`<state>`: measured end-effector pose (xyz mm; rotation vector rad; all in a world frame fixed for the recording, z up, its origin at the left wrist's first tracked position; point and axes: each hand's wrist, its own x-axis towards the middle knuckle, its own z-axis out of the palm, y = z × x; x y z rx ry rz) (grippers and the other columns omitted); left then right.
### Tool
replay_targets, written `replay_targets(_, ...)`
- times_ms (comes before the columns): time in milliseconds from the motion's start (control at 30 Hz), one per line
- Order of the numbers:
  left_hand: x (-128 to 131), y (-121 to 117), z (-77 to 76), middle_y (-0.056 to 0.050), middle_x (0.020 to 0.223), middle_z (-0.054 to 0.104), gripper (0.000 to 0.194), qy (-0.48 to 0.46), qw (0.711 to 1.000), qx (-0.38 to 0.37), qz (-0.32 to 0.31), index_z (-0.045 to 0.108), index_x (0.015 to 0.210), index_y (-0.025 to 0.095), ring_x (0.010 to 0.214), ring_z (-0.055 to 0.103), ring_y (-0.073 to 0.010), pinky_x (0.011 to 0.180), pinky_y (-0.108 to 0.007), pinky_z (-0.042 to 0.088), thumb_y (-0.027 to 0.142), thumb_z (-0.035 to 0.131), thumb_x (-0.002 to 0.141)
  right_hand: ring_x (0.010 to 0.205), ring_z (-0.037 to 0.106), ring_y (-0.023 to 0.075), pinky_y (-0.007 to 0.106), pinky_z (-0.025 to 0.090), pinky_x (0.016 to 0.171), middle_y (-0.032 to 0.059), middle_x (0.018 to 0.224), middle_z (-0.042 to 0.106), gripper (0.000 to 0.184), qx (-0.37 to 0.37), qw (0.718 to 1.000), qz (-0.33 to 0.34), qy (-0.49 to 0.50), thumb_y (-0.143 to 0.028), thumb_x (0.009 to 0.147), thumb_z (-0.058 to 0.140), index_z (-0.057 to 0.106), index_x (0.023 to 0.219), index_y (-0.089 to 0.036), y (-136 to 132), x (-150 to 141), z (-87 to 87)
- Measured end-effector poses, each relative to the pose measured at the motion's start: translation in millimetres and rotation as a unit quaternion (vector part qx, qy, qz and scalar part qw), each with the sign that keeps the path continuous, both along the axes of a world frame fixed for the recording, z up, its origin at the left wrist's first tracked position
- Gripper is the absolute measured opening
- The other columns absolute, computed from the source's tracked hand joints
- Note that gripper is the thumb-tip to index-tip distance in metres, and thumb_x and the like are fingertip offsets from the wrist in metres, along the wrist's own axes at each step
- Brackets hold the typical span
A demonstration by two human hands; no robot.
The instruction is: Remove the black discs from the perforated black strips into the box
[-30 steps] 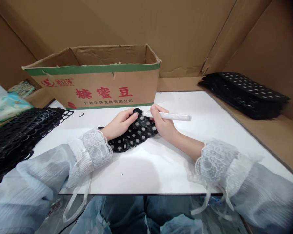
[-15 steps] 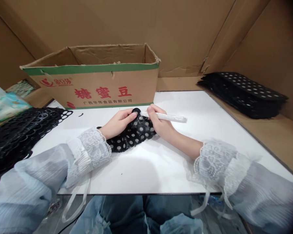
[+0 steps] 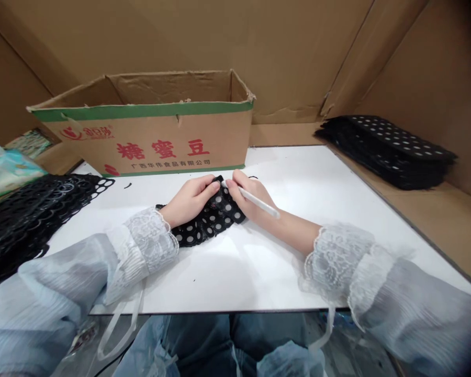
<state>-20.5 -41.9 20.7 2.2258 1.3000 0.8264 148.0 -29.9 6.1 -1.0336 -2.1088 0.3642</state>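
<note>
A black sheet with pale round dots [image 3: 210, 222] lies partly on the white board, its upper edge raised and bent. My left hand [image 3: 192, 198] is closed on that raised edge, thumb on top. In my right hand [image 3: 249, 196] is a slim white pen-like tool [image 3: 261, 203], gripped like a pen. Its tip end meets the sheet's edge close to my left thumb; the exact point of contact is too small to make out. The tool's back end slants down to the right over my wrist.
Behind my hands stands an open cardboard box [image 3: 153, 139] with a green rim. Black perforated sheets [image 3: 31, 214] are piled at left, beside a plastic packet [image 3: 10, 170]. A stack of black dotted sheets [image 3: 388, 152] lies at right. Small black scraps rest on the white board [image 3: 220, 283].
My right hand has moved slightly left, towards my left thumb, and the white tool has tilted so its back end points lower. A thin black scrap now shows beyond my right hand.
</note>
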Motion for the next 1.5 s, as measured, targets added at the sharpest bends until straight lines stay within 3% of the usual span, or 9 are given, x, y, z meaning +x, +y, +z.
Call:
replay_targets(200, 4, -2, 2.4, 0.002, 0.06, 0.044, 0.029, 0.075, 0.995, 0.063, 0.014, 0.042, 0.067, 0.016, 0.056, 0.041, -0.0104, 0.056, -0.024, 0.03, 0.034, 0.033, 0.088, 0.052, 0.047, 0.0116, 0.025, 0.02, 0.049, 0.0013, 0.067, 0.059, 0.032, 0.076, 0.981, -0.066, -0.164, -0.038, 0.09, 0.02, 0.045, 0.081, -0.019, 4, -7, -1.8)
replay_targets(367, 7, -3, 4.8, 0.001, 0.062, 0.05, 0.028, 0.096, 0.992, 0.083, 0.013, 0.046, 0.068, 0.016, 0.057, 0.044, -0.0107, 0.058, -0.023, 0.031, 0.031, 0.033, 0.088, 0.052, 0.049, 0.0119, 0.026, 0.018, 0.049, 0.0015, 0.067, 0.062, 0.034, 0.096, 0.971, -0.105, -0.194, -0.036, 0.09, 0.018, 0.047, 0.085, -0.019, 12, -13, -3.4)
replay_targets(533, 5, -2, 3.5, 0.002, 0.059, 0.047, 0.028, 0.08, 0.993, 0.081, 0.013, 0.044, 0.066, 0.016, 0.055, 0.043, -0.0108, 0.056, -0.023, 0.03, 0.032, 0.035, 0.086, 0.049, 0.046, 0.0114, 0.026, 0.018, 0.049, 0.0014, 0.063, 0.059, 0.033, 0.093, 0.972, -0.101, -0.193, -0.035, 0.09, 0.019, 0.046, 0.083, -0.018, 16, -11, 1.5)
replay_targets(667, 3, 2, -0.2, 0.003, 0.059, 0.046, 0.029, 0.046, 0.996, 0.056, 0.045, 0.042, 0.065, 0.017, 0.056, 0.042, -0.0112, 0.055, -0.023, 0.03, 0.034, 0.035, 0.086, 0.048, 0.042, 0.0109, 0.026, 0.019, 0.048, 0.0, 0.059, 0.052, 0.03, 0.089, 0.983, -0.067, -0.146, -0.038, 0.089, 0.022, 0.043, 0.079, -0.019, 13, -7, 1.5)
replay_targets(800, 0, 6, -4.4, 0.003, 0.061, 0.045, 0.029, 0.016, 0.998, 0.037, 0.051, 0.042, 0.065, 0.017, 0.059, 0.041, -0.0118, 0.057, -0.024, 0.031, 0.035, 0.035, 0.086, 0.049, 0.038, 0.0099, 0.024, 0.026, 0.05, -0.0029, 0.054, 0.04, 0.031, 0.008, 1.0, -0.011, 0.006, -0.042, 0.088, 0.026, 0.034, 0.068, -0.02, 7, 1, 1.1)
replay_targets(933, -5, 9, -8.2, 0.001, 0.066, 0.049, 0.029, -0.026, 0.999, 0.004, 0.047, 0.046, 0.07, 0.016, 0.064, 0.045, -0.0131, 0.061, -0.025, 0.035, 0.038, 0.034, 0.086, 0.054, 0.037, 0.0103, 0.025, 0.029, 0.053, -0.0028, 0.055, 0.035, 0.035, -0.051, 0.992, 0.013, 0.115, -0.042, 0.088, 0.029, 0.029, 0.061, -0.019, 2, 7, 3.6)
replay_targets(1200, -6, 10, -5.7, -0.004, 0.092, 0.06, 0.032, -0.153, 0.982, -0.11, -0.013, 0.054, 0.09, 0.014, 0.085, 0.054, -0.0181, 0.074, -0.028, 0.041, 0.038, 0.06, 0.071, 0.057, 0.037, 0.0105, 0.026, 0.03, 0.055, -0.0026, 0.06, 0.037, 0.03, -0.057, 0.987, 0.043, 0.141, -0.04, 0.087, 0.034, 0.034, 0.065, -0.019, 2, 4, 1.7)
replay_targets(1500, -7, 9, -4.5, -0.003, 0.081, 0.063, 0.026, -0.214, 0.959, -0.185, -0.017, 0.057, 0.079, 0.013, 0.073, 0.056, -0.0143, 0.067, -0.025, 0.041, 0.038, 0.06, 0.072, 0.062, 0.041, 0.0115, 0.026, 0.034, 0.058, -0.0013, 0.065, 0.042, 0.028, -0.064, 0.989, 0.059, 0.118, -0.039, 0.088, 0.032, 0.04, 0.069, -0.019, 0, 6, 3.1)
